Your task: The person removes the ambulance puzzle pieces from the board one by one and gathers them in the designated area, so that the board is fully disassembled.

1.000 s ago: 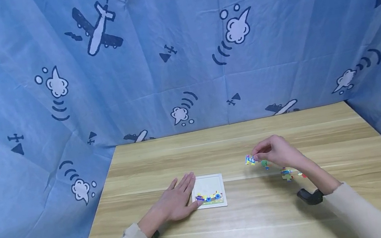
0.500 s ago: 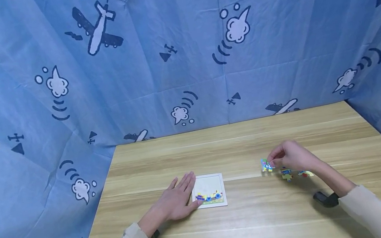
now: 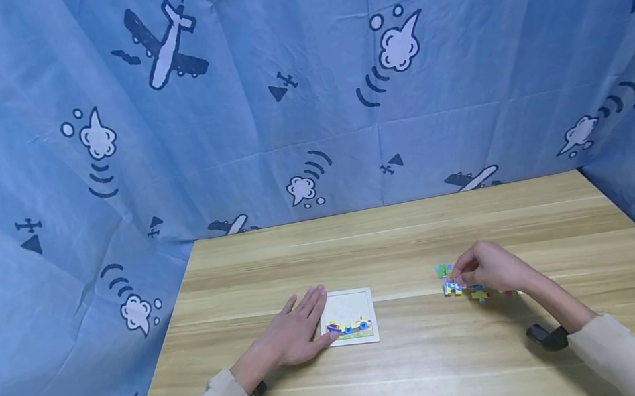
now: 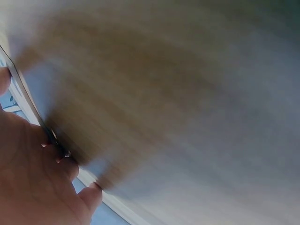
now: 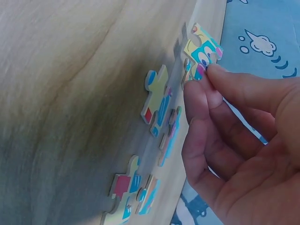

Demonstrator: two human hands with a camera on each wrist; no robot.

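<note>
My left hand (image 3: 294, 336) lies spread on the table, its fingers and thumb over the left edge of a white square puzzle tray (image 3: 371, 305). Along the tray's bottom sits a joined strip of puzzle pieces (image 3: 363, 327) showing a yellow and blue vehicle. To the right, my right hand (image 3: 492, 268) pinches a jigsaw piece (image 5: 204, 49) between thumb and fingertips. That piece has a yellow, blue and pink print with cartoon eyes. In the right wrist view it is tilted close over the table, near other loose pieces.
Several loose puzzle pieces lie under and around the right hand, among them a yellow one with blue and red (image 5: 157, 96), another with a red patch (image 5: 123, 185) and a green one (image 3: 442, 270). A blue airplane-print curtain (image 3: 326, 88) stands behind the wooden table (image 3: 403, 375).
My right hand has moved right and toward the front edge with the jigsaw piece, over to the loose pieces. My left hand has stayed at the tray.
</note>
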